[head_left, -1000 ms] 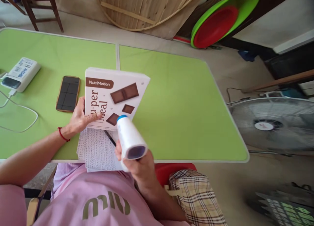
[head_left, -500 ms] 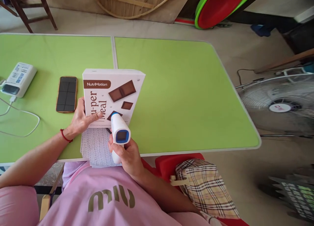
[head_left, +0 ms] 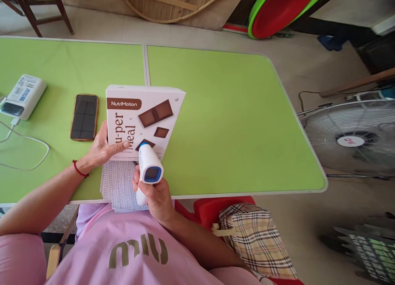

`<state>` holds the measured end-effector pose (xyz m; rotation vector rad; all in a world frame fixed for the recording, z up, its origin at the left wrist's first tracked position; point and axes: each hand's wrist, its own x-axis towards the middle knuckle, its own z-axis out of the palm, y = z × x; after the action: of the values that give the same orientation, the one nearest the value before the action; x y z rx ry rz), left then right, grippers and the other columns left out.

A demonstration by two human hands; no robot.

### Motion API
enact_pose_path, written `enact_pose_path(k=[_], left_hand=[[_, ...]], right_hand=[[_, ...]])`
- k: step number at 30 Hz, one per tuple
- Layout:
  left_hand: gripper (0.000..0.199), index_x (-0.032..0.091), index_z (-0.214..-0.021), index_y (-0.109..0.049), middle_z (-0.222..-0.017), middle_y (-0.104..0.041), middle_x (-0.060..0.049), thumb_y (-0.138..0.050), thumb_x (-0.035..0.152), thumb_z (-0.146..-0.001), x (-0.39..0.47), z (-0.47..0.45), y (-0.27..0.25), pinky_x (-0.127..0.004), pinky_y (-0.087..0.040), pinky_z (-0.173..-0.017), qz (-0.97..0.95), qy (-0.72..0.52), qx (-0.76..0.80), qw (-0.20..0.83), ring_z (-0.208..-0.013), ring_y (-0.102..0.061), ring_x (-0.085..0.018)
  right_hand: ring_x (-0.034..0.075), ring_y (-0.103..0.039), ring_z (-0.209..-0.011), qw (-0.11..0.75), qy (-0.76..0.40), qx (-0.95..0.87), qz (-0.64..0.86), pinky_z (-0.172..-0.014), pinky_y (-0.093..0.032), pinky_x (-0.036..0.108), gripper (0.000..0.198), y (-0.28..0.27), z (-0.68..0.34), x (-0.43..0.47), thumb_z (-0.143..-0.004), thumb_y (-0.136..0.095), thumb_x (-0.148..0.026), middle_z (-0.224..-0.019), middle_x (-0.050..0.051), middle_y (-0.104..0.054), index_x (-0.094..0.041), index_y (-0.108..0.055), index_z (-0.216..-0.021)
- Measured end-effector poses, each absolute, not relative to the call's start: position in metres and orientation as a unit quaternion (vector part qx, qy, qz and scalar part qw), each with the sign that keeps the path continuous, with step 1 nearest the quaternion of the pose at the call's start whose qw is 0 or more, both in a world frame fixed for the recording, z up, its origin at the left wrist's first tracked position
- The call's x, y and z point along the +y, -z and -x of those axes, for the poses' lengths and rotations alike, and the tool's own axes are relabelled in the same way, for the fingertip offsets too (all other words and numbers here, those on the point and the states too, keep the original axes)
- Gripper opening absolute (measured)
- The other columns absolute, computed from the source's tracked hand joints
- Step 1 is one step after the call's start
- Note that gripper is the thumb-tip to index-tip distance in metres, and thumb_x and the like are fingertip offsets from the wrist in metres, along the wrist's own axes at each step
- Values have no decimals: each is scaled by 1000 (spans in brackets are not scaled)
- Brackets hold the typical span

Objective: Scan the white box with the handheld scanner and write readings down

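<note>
My left hand (head_left: pixel 106 147) grips the left side of a white NutriMotion box (head_left: pixel 129 128), its thumb across the front and the other fingers hidden behind. Brown chocolate pieces are printed on the tilted box. In my right hand (head_left: pixel 159 198) is a white infrared thermometer (head_left: pixel 150 163) with a blue-framed dark screen, held by its handle. Its nose points at the lower front of the box; whether they touch I cannot tell. Below the box, sheets of handwritten paper (head_left: pixel 123 190) lie at the table's near edge.
The green table (head_left: pixel 234 124) has a smartphone (head_left: pixel 84 117) left of the box and a white power bank (head_left: pixel 24 96) with a cable (head_left: pixel 40 144) farther left. A fan (head_left: pixel 350 141) stands beyond the right edge. A plaid bag (head_left: pixel 256 235) rests on a red chair (head_left: pixel 212 211).
The view has shifted slightly. Both hands keep their holds on the box and the thermometer. The thermometer has moved a little left relative to the box.
</note>
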<state>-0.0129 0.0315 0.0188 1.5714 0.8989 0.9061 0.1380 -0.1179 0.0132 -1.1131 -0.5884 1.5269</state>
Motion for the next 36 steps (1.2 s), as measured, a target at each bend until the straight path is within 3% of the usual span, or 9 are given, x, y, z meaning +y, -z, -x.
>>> enact_pose_path(k=[20, 27, 36], left_hand=[[71, 18, -120, -48, -112, -65, -12, -87, 53, -72, 32, 15, -16, -42, -58, -79, -635, -357, 383, 568, -98, -64, -26], [65, 16, -119, -50, -110, -66, -10, -86, 49, -75, 33, 12, -30, -38, -57, -78, -633, -337, 351, 602, -94, -65, -24], [67, 20, -121, -52, -112, -63, -10, -83, 58, -75, 36, 22, -28, -45, -55, -84, -699, -307, 398, 509, -102, -63, -28]], right_hand=[[11, -46, -54, 540, -646, -245, 480, -51, -38, 28, 34, -13, -139, -118, -70, -79, -47, -66, -5, -56, -25, -58, -85], [12, -47, -55, 553, -649, -235, 466, -52, -39, 29, 34, -12, -138, -118, -69, -81, -47, -66, -5, -57, -24, -59, -83], [12, -49, -55, 541, -644, -253, 477, -54, -41, 30, 37, -14, -140, -117, -68, -80, -53, -63, -4, -58, -24, -60, -80]])
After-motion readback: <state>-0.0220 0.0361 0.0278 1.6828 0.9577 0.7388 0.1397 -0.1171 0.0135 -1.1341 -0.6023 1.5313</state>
